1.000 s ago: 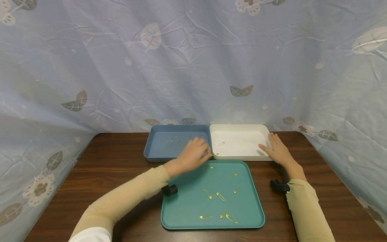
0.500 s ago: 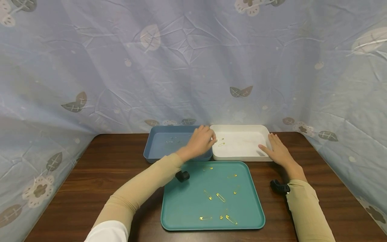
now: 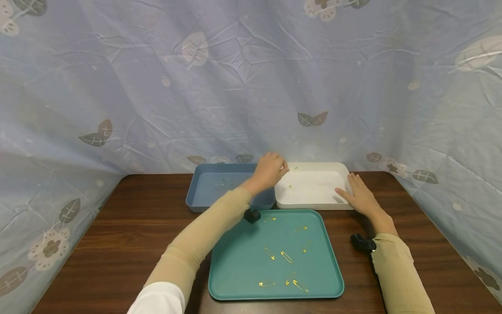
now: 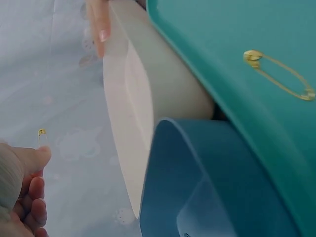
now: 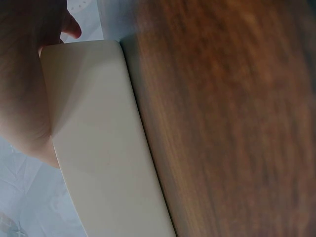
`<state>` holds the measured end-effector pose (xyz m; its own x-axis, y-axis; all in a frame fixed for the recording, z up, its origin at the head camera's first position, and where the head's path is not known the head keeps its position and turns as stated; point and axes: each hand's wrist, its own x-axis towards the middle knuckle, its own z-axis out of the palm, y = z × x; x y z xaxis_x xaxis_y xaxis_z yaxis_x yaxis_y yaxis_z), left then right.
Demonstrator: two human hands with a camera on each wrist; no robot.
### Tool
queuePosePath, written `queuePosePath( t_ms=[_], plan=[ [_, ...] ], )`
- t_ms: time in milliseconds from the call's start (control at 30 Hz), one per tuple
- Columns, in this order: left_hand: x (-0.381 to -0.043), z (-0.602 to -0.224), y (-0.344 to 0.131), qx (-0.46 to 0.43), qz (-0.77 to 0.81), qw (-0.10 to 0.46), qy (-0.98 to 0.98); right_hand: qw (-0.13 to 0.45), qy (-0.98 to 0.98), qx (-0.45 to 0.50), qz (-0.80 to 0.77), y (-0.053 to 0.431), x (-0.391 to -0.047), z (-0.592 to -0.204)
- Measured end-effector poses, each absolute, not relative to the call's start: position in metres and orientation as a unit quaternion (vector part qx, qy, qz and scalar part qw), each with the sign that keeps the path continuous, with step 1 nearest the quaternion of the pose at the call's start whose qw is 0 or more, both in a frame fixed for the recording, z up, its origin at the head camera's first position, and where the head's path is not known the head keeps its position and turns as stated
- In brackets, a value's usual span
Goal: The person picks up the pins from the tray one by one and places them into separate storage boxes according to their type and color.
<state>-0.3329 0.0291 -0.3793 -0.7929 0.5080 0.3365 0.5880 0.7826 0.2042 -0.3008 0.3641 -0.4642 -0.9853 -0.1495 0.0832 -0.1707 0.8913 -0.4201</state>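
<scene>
Between thumb and finger my left hand (image 3: pixel 268 172) pinches a gold safety pin (image 4: pixel 42 132), held over the left end of the white tray (image 3: pixel 313 205). In the left wrist view that pin sticks up from the thumb tip of the left hand (image 4: pixel 24 180). Another gold safety pin (image 3: pixel 288 187) lies inside the white tray. My right hand (image 3: pixel 362 196), fingers extended, rests on this tray's right rim. Several gold safety pins (image 3: pixel 286 257) are scattered across the green tray (image 3: pixel 239 274) in front.
Left of the white tray, touching it, stands a blue tray (image 3: pixel 201 187) with several small silvery pieces (image 3: pixel 221 184) in it. All trays sit on a dark wooden table (image 3: pixel 129 218). A patterned curtain (image 3: pixel 235 87) hangs behind.
My left hand has moved away from me and to the right with its safety pin, from the trays' front edge towards the back of the white tray. The right hand has stayed put.
</scene>
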Motion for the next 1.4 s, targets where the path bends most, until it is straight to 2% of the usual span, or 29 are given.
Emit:
queuePosePath(
  t_ms=[733, 1400],
  plan=[
    [-0.366, -0.377, 0.043, -0.225, -0.217, 0.119, -0.943, 0.023, -0.971, 0.085, 0.223, 0.359, -0.305, -0.464],
    [-0.37, -0.383, 0.041, -0.175, -0.248, 0.124, -0.945, 0.027, -0.97, 0.09, 0.222, 0.357, -0.307, -0.464]
  ],
)
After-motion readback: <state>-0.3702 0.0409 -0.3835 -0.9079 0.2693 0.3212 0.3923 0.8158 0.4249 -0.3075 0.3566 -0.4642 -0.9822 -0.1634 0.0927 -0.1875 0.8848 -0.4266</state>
